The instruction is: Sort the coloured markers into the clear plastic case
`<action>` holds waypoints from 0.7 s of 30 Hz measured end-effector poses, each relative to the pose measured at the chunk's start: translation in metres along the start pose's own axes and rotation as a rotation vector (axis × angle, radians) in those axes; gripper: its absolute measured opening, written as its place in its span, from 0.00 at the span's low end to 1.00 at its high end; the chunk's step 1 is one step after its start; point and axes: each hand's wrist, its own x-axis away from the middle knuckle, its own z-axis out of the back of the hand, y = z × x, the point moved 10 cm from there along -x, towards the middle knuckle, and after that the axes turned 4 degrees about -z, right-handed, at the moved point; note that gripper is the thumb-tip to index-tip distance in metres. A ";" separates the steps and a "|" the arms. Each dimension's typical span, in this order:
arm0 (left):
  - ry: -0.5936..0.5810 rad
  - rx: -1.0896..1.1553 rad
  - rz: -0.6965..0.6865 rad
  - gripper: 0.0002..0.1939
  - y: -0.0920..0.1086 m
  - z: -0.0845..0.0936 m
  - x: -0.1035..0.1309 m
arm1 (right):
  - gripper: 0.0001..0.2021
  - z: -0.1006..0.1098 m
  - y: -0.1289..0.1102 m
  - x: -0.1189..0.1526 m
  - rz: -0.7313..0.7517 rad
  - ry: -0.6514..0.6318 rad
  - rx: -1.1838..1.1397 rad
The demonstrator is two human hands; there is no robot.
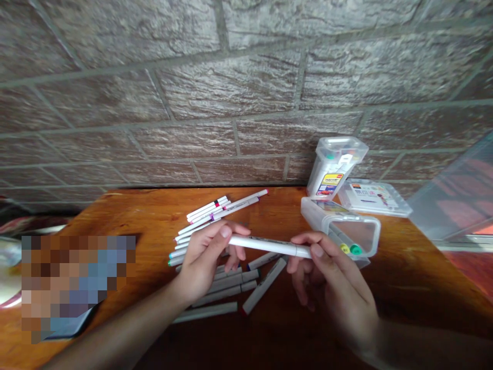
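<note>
A white marker pen [265, 243] is held nearly level above the table, one end in each hand. My left hand [210, 252] pinches its left end between thumb and fingers. At the other end, the thumb and fingers of my right hand [335, 277] close on the marker. Below and behind my hands lie several loose white markers [265, 285], some with coloured ends; my left hand hides part of them. Just beyond my right hand, a clear plastic case [314, 213] lies on its side with its open end towards me, and yellow-ended and green-ended markers [348, 249] show inside.
A second clear case [325, 172] of markers stands upright by the brick wall [231, 92]. To its right lies a flat clear box [375, 198] with a printed label. The wooden table [127, 216] ends at the wall. A pixelated patch covers something at the left.
</note>
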 end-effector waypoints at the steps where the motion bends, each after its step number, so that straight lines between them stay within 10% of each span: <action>1: 0.000 0.005 -0.001 0.16 0.000 0.000 0.000 | 0.16 0.001 0.001 0.001 0.000 -0.002 -0.003; 21: 0.012 0.056 0.056 0.17 -0.003 0.002 0.001 | 0.15 -0.001 0.000 0.003 0.012 -0.022 -0.027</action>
